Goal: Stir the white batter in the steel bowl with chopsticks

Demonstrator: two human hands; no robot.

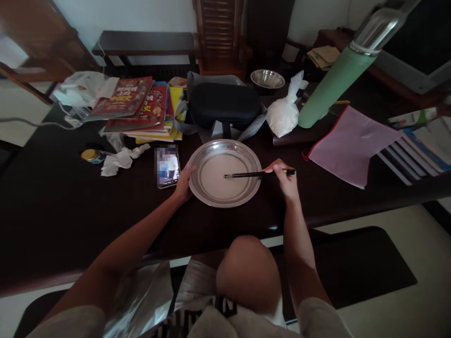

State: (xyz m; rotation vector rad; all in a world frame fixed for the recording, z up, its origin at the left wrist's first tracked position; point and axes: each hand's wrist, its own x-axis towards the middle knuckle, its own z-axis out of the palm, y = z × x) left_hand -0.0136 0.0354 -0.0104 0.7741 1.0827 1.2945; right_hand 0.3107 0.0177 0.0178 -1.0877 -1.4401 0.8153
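A wide metal basin (225, 199) rests on the dark table in front of me, with whitish stuff (218, 169) covering its bottom; I cannot tell whether that is liquid or powder. My left hand (183, 183) grips the basin's left rim. In my right hand (284, 178) is a pair of black chopsticks (250, 174), held at the thick ends. Their tips reach over the middle of the basin, at or just above the white contents. A smartphone (168, 166) with a lit screen lies just left of my left hand.
Behind the basin sits a black case (225, 103). A tied bag of white powder (283, 115) and a tall green thermos (338, 84) stand to its right, near a pink pouch (355, 141). Books (134, 108), tissues (118, 162) and a small jar (92, 156) lie left.
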